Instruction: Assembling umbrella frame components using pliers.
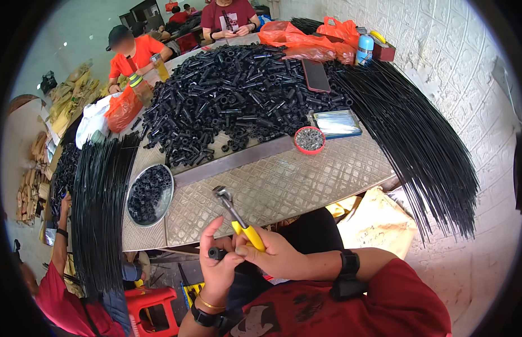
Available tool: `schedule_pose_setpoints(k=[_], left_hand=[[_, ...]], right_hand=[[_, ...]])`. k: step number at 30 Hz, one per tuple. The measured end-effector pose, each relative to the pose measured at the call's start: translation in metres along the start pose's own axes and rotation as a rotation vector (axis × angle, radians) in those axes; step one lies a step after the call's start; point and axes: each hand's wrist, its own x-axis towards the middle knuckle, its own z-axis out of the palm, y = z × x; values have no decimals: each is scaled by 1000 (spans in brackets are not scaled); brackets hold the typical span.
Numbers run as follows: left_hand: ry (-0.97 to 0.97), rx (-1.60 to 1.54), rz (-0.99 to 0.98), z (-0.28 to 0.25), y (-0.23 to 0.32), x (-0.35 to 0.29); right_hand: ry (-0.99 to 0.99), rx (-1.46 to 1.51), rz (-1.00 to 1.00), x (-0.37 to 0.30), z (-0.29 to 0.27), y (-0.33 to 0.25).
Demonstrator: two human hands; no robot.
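In front of my chest, near the table's front edge, my two hands are close together. My right hand (272, 255) grips a pair of pliers (251, 233) with yellow handles, the metal head pointing up and away over the table. A short black tubular piece (217, 253) is held in my left hand (217, 269), its open end showing and the index finger raised. Beyond my hands lies a large heap of black plastic tubes (233, 95). A metal bowl (172, 194) of small black rings stands at the left.
A metal bar (235, 160) borders the heap. Nearby are a red dish (310, 151) of small metal parts, a tray of thin pale rods (337, 123) and a phone (316, 76). Long black rods (418, 140) hang off both sides. Co-workers sit around; a red stool (154, 306) stands below.
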Motion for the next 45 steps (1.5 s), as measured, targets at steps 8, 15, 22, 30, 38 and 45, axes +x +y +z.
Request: schedule_pose_setpoints(k=[8,15,22,30,38,45], left_hand=[[91,-27,129,5,-2,1],[37,-33,111,-5,-5,6],[-48,20,-6,0,1,7],[-73,-42,-87,6,0,3],[-77,71,-139,7,1,2],[-78,49,-150,7,1,0]], right_hand=[[132,-339,-314,2,-1,1],[77,-306,-308,-1,0,-2],[-23,-93,-40,-1,-3,4],[30,219,137,13,-3,3],[26,213,165,13,-2,7],[17,226,195,11,-3,7]])
